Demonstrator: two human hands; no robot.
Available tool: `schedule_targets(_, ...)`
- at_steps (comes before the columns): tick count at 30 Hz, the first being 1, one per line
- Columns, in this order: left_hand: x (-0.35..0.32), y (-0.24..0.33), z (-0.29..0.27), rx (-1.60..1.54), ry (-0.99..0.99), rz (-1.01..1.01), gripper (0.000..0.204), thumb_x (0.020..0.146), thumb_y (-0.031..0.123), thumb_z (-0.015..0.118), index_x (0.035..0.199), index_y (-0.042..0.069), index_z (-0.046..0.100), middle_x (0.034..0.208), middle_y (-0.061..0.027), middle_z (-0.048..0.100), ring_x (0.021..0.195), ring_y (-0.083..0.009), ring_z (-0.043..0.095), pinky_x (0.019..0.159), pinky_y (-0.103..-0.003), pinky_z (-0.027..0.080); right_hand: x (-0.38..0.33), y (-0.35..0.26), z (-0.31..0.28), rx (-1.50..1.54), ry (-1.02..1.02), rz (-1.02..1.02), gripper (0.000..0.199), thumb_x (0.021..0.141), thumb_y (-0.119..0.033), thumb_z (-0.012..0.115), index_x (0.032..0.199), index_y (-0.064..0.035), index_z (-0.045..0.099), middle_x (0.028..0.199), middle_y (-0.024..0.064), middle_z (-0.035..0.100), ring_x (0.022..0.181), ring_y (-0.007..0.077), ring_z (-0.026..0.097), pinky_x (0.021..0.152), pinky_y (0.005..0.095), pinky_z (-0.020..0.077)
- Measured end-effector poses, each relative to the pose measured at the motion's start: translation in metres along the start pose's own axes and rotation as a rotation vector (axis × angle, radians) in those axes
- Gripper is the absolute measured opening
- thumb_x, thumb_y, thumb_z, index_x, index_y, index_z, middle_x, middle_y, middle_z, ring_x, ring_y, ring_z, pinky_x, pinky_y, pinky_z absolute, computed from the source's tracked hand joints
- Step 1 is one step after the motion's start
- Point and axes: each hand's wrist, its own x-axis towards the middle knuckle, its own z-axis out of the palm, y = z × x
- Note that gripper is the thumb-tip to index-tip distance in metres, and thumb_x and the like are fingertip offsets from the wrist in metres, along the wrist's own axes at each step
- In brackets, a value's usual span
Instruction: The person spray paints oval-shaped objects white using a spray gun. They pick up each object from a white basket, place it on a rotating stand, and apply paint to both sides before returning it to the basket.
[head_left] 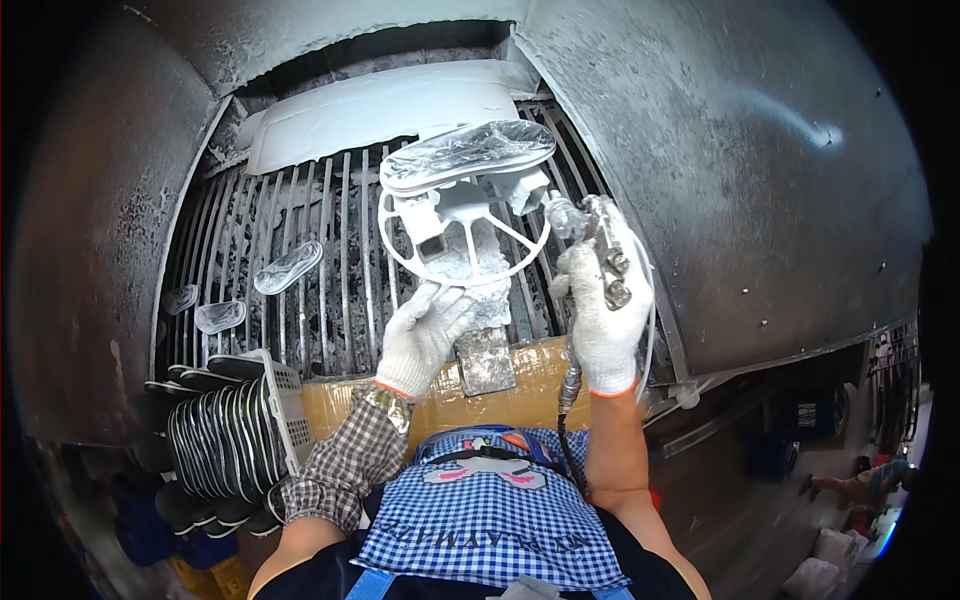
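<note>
My right hand [608,320], in a white knit glove, is wrapped round a metal spray gun [612,262] whose front end points left toward the wheel. Just below the near rim of a white spoked wheel [475,278] is my left hand [425,335], gloved too, its fingers stretched out; they seem to touch the rim. On the wheel's raised supports lies a shoe sole [470,157] with a shiny, wrinkled, clear-looking top and a pale side edge. A coated metal post [487,365] stands below the wheel.
Coated slats [330,230] form the booth's bottom, with loose sole-shaped pieces [288,268] lying on them. Metal walls [790,200] rise on both sides. A white basket [290,410] packed with dark soles [225,440] stands at left. Brown board [545,385] covers the front edge.
</note>
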Motion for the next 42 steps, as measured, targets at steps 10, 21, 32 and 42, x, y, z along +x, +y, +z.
schedule_targets(10, 0.004, 0.008, 0.003, -0.010, 0.006, 0.008, 0.056, 0.100, 0.020, 0.061, 0.146, -0.008, 0.050, 0.141, -0.0281, 0.062, 0.133, -0.0425, 0.062, 0.114, -0.057, 0.052, -0.007, -0.001, 0.011, 0.145, -0.094, 0.154, 0.054, 0.105, -0.003, 0.065, 0.155, 0.0081, 0.049, 0.121, 0.0108, 0.074, 0.095, 0.0105, 0.069, 0.083, 0.0258, 0.0568)
schedule_targets(21, 0.001, 0.022, -0.004, 0.043, -0.016, 0.049, 0.064, 0.100, 0.025, 0.061, 0.153, -0.007, 0.047, 0.144, -0.0268, 0.061, 0.131, -0.0398, 0.063, 0.113, -0.053, 0.053, 0.001, -0.006, -0.010, 0.102, 0.026, 0.098, 0.052, 0.107, -0.006, 0.064, 0.155, 0.0060, 0.049, 0.091, 0.0026, 0.067, 0.069, 0.0045, 0.058, 0.063, 0.0199, 0.0474)
schedule_targets(32, 0.006, 0.035, -0.011, 0.049, -0.030, 0.113, 0.071, 0.103, 0.026, 0.057, 0.162, -0.007, 0.034, 0.157, -0.0315, 0.050, 0.139, -0.0413, 0.057, 0.119, -0.052, 0.048, 0.003, -0.018, -0.038, -0.048, 0.142, 0.041, 0.052, 0.107, -0.008, 0.064, 0.155, 0.0053, 0.049, 0.100, 0.0062, 0.069, 0.074, 0.0063, 0.062, 0.065, 0.0225, 0.0539)
schedule_targets(42, 0.003, 0.050, 0.001, 0.022, 0.005, 0.166, 0.055, 0.101, 0.026, 0.061, 0.145, -0.005, 0.049, 0.150, -0.0330, 0.056, 0.130, -0.0470, 0.063, 0.111, -0.059, 0.052, -0.027, -0.042, -0.034, 0.006, 0.018, 0.115, 0.052, 0.105, -0.003, 0.064, 0.154, 0.0074, 0.049, 0.096, 0.0060, 0.069, 0.075, 0.0078, 0.062, 0.069, 0.0224, 0.0533)
